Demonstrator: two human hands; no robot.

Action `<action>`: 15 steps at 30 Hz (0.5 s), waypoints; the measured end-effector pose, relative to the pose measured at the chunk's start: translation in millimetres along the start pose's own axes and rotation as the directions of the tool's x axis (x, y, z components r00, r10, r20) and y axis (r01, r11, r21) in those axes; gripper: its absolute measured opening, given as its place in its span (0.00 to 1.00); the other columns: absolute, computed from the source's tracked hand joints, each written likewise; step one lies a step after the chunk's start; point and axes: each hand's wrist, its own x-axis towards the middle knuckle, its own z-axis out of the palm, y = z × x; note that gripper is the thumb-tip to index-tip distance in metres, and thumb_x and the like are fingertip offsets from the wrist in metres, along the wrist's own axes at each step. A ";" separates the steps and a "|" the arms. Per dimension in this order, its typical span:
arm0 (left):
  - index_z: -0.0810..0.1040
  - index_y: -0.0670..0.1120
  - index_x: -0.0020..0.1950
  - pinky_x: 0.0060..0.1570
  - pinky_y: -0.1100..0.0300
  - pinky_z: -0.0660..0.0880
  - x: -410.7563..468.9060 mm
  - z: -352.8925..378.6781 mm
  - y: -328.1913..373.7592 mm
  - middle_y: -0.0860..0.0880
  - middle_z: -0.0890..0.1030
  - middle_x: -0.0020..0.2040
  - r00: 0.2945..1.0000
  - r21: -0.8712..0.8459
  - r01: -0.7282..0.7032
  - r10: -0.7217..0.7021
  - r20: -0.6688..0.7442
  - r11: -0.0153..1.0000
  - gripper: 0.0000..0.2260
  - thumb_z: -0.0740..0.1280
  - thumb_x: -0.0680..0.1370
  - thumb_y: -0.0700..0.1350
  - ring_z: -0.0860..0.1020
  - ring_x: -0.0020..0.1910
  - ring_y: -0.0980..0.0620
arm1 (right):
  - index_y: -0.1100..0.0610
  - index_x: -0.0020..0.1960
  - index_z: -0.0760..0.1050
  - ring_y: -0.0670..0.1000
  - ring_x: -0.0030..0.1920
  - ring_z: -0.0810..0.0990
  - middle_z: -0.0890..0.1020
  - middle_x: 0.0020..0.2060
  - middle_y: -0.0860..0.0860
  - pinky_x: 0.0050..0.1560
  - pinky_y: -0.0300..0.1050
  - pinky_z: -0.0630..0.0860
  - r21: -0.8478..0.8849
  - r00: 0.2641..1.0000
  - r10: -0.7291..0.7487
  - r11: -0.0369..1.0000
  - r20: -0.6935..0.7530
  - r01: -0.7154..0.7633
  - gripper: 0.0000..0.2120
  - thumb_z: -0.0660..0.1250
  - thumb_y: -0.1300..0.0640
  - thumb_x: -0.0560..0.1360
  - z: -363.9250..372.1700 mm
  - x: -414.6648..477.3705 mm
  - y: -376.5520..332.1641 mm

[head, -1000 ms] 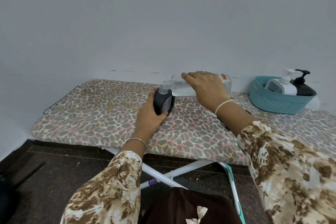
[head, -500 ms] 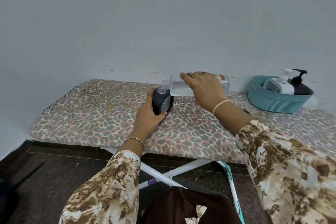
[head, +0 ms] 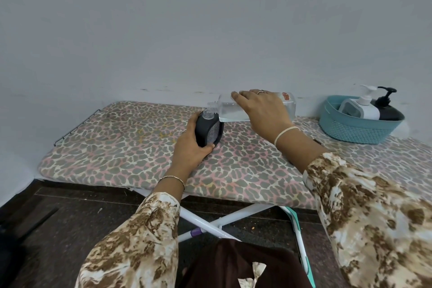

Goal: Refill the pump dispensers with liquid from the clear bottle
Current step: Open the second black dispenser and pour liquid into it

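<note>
A dark grey dispenser bottle [head: 208, 132] with its pump off stands on the leopard-print ironing board [head: 131, 147]. My left hand [head: 190, 147] grips its body from the left and front. My right hand [head: 261, 106] holds the clear bottle [head: 230, 111] from above, tipped on its side. The clear bottle's open neck meets the dispenser's open neck, and clear liquid lies along its lower side. A white pump dispenser [head: 361, 107] and a black pump dispenser [head: 388, 106] sit in a teal basket [head: 355, 130] at the right.
A grey wall rises close behind the board. The board's left end carries a metal wire rack [head: 74, 124]. White crossed legs [head: 210, 220] stand below it on a dark floor. Bare board surface lies left of the dispenser and between my arms.
Both hands and the two bottles keep almost the same pose. The clear bottle stays tipped at the dispenser's neck. Only the camera view has shifted slightly.
</note>
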 end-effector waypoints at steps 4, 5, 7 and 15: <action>0.55 0.59 0.74 0.53 0.52 0.79 -0.5 -1.2 0.0 0.47 0.78 0.62 1.000 0.009 0.005 -0.005 0.011 1.000 0.43 0.77 0.68 0.44 0.80 0.54 0.44 | 0.56 0.72 0.65 0.57 0.57 0.78 0.78 0.62 0.54 0.53 0.49 0.74 0.004 1.000 -0.003 1.000 -0.008 0.003 0.33 0.65 0.70 0.69 0.7 -0.3 0.2; 0.55 0.59 0.74 0.53 0.52 0.79 -0.7 -1.5 0.1 0.47 0.78 0.62 1.000 0.009 0.008 -0.008 0.015 1.000 0.44 0.77 0.67 0.44 0.80 0.54 0.44 | 0.56 0.72 0.65 0.57 0.57 0.78 0.78 0.62 0.54 0.53 0.49 0.74 0.003 1.000 -0.005 1.000 -0.011 0.005 0.33 0.65 0.70 0.69 0.5 -0.2 0.5; 0.55 0.60 0.74 0.53 0.51 0.79 -0.3 -1.9 0.2 0.47 0.78 0.62 1.000 0.014 0.017 -0.018 0.018 1.000 0.44 0.78 0.67 0.43 0.80 0.54 0.44 | 0.56 0.71 0.66 0.58 0.57 0.79 0.78 0.62 0.55 0.53 0.50 0.74 0.004 1.000 -0.009 1.000 -0.017 0.009 0.32 0.65 0.71 0.69 1.0 0.0 0.6; 0.54 0.60 0.74 0.53 0.50 0.79 -0.6 -1.8 1.5 0.47 0.78 0.62 0.999 0.005 0.029 -0.029 0.026 1.000 0.45 0.78 0.67 0.42 0.80 0.54 0.44 | 0.57 0.70 0.68 0.59 0.55 0.80 0.80 0.59 0.56 0.50 0.51 0.75 -0.004 0.999 -0.022 1.000 -0.031 0.022 0.31 0.65 0.71 0.68 1.9 0.5 1.4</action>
